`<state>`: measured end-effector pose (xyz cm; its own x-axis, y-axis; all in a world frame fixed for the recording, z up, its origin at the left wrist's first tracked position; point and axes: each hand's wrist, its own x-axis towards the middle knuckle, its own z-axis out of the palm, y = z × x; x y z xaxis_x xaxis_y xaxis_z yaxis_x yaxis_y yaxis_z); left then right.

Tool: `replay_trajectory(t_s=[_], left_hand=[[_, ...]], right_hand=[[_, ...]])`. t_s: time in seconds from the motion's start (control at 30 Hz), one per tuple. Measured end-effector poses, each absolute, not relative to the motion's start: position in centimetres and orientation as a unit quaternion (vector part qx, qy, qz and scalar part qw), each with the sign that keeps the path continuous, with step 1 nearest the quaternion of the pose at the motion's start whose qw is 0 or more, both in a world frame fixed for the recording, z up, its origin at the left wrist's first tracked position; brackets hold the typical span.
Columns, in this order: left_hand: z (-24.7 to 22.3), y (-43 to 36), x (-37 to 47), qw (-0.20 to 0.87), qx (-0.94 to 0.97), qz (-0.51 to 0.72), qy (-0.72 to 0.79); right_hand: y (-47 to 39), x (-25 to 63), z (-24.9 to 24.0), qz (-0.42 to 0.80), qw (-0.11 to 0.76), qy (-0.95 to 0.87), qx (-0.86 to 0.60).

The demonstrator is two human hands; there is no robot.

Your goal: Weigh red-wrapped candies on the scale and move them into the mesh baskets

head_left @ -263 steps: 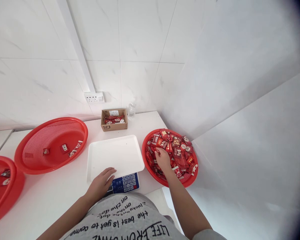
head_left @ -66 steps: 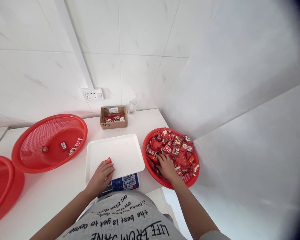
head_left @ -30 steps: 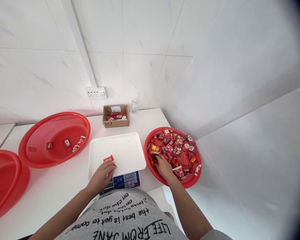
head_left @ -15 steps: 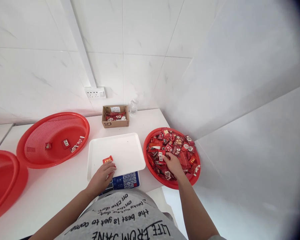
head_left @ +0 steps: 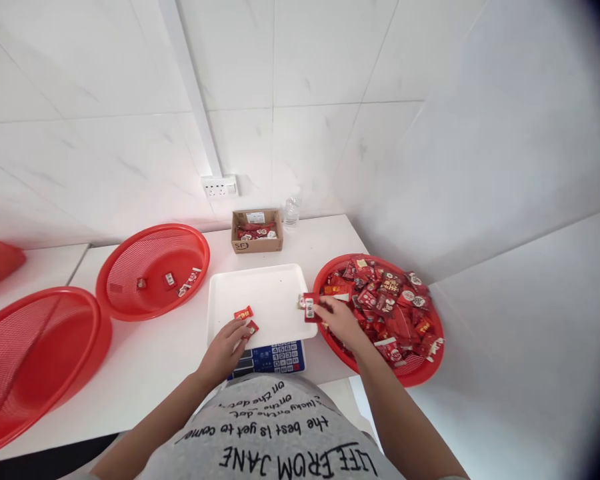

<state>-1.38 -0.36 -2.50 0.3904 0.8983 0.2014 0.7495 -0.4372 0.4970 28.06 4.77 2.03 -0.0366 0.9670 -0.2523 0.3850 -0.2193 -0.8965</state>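
My right hand (head_left: 341, 323) pinches a red snack packet (head_left: 309, 308) with a white label, over the right edge of the white scale tray (head_left: 275, 287). Close to it stands a red plastic basket (head_left: 325, 267), heaped with red snack packets (head_left: 387, 303). Low on the tray's left side, my left hand (head_left: 225, 350) has its fingers closed at a small red packet (head_left: 251, 329), partly covered by the fingertips. Another red packet with yellow print (head_left: 243, 313) lies on the tray just above that hand.
Left of the tray is a red basket (head_left: 153, 233) with several packets inside; another red basket (head_left: 93, 300) stands nearer. Behind the tray are a cardboard box (head_left: 257, 246) of packets and a clear bottle (head_left: 291, 212). The scale's blue keypad (head_left: 280, 358) shows below the tray.
My right hand has come left out of the full basket with a packet, over the tray's edge. The left hand stays at the tray's lower left. The view has turned slightly left.
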Motion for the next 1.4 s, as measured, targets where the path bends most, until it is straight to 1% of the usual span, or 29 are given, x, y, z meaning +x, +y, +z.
replay_trajectory(t_s=[0.13, 0.27, 0.37, 0.47, 0.63, 0.77, 0.93, 1.07, 1.17, 1.3, 1.4], left_hand=[[-2.7, -0.6, -1.8, 0.154, 0.795, 0.202, 0.551], [-2.8, -0.5, -1.5, 0.157, 0.784, 0.195, 0.568], [-3.2, -0.4, -1.1, 0.161, 0.792, 0.193, 0.556], [-3.6, -0.2, -0.6, 0.154, 0.801, 0.184, 0.548], [-3.5, 1.0, 0.9, 0.134, 0.827, 0.14, 0.528], [-2.9, 2.4, 2.8, 0.122, 0.855, 0.1, 0.494], [-3.0, 4.0, 4.0, 0.146, 0.865, 0.086, 0.472], [-2.2, 4.6, 3.5, 0.196, 0.825, 0.165, 0.504], [-0.8, 4.4, 2.5, 0.259, 0.725, 0.254, 0.585], [0.7, 3.4, 0.8, 0.375, 0.543, 0.355, 0.662], [1.5, 2.4, -0.1, 0.477, 0.42, 0.386, 0.669]], right_hand=[[4.9, 23.3, 0.2, 0.55, 0.272, -0.578, -0.539], [5.0, 21.7, -1.1, 0.551, 0.258, -0.559, -0.563], [4.8, 22.7, -0.9, 0.543, 0.281, -0.541, -0.578], [4.4, 24.7, -0.3, 0.535, 0.323, -0.506, -0.595], [3.1, 28.7, -0.5, 0.499, 0.392, -0.435, -0.638], [2.4, 31.0, -1.0, 0.486, 0.423, -0.377, -0.666], [2.0, 31.6, -0.5, 0.488, 0.442, -0.341, -0.671], [2.1, 31.1, -0.3, 0.496, 0.453, -0.331, -0.663], [2.2, 30.3, -0.4, 0.512, 0.456, -0.336, -0.646], [2.5, 27.9, -0.6, 0.536, 0.441, -0.383, -0.61], [2.9, 25.4, -0.6, 0.544, 0.423, -0.44, -0.576]])
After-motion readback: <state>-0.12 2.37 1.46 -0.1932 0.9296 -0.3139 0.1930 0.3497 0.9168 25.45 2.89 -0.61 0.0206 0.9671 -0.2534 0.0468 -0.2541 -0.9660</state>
